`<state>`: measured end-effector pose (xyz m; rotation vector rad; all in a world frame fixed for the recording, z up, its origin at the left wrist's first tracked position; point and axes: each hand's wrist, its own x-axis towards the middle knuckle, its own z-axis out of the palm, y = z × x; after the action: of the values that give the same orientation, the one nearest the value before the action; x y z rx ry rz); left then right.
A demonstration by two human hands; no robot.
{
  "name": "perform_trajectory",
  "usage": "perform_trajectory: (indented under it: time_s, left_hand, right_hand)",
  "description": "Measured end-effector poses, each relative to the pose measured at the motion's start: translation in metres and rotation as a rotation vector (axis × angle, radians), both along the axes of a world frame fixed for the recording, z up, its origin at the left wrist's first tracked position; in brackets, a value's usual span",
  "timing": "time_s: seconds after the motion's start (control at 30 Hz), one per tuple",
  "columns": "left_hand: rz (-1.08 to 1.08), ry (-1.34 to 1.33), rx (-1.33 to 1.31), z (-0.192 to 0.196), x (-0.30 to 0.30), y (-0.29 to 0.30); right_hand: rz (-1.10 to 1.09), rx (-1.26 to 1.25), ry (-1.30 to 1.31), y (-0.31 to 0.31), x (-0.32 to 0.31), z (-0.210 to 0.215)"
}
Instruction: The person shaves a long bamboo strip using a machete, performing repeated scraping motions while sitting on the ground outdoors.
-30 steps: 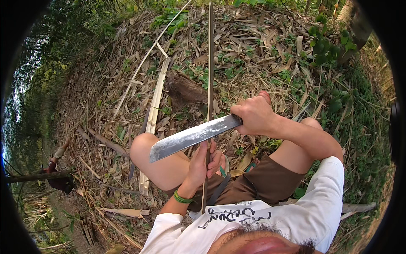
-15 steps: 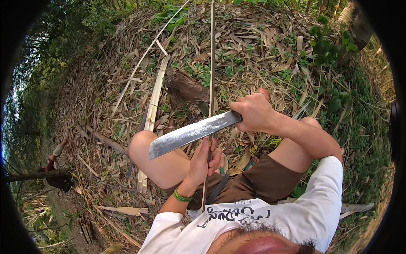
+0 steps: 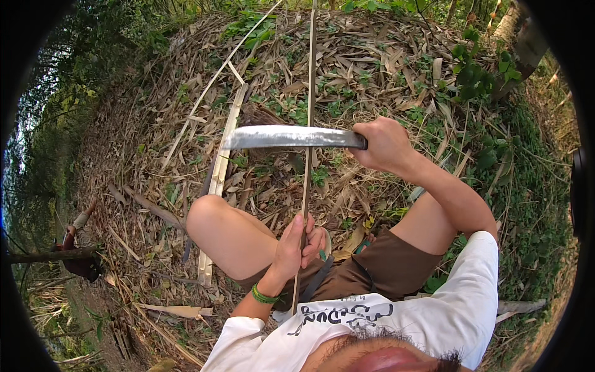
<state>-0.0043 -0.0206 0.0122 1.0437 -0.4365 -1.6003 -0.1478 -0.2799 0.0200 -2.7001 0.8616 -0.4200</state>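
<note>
A long, thin wooden strip (image 3: pixel 312 74), which looks like split bamboo, runs from my lap away to the far edge of view. My left hand (image 3: pixel 297 246) is closed around it near my shorts, the thumb lying along the strip. Farther out, my right hand (image 3: pixel 385 146) grips the handle of a machete (image 3: pixel 282 136). Its broad metal blade points left and crosses over the strip, slightly blurred at the tip. Whether the edge touches the strip I cannot tell. Most of the handle is hidden in my fist.
Pale split strips (image 3: pixel 230 133) and a thinner long strip (image 3: pixel 214 80) lie on the leaf litter to the left. A brown chunk of log (image 3: pixel 257 115) sits partly behind the blade. My bent knee (image 3: pixel 211 217) is close to the strips. Green plants (image 3: pixel 489 149) grow at right.
My right hand and the machete have moved away from my body along the strip. The blade has turned from slanting to nearly level. My left hand has shifted slightly nearer, still holding the strip.
</note>
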Motion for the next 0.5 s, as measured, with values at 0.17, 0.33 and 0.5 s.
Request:
perform_trajectory:
  time_s: [0.17,0.33,0.5]
  left_hand:
    - [-0.057,-0.043,0.012,-0.004,0.004,0.007]
    - [-0.065,-0.108,-0.029,-0.006,0.000,0.009]
    - [-0.108,-0.104,-0.012,-0.004,0.003,0.012]
  right_hand:
    - [-0.016,-0.036,-0.032,-0.013,0.001,-0.002]
    - [-0.063,-0.021,-0.015,-0.027,-0.001,0.006]
    - [-0.106,0.016,-0.023,-0.041,-0.007,-0.006]
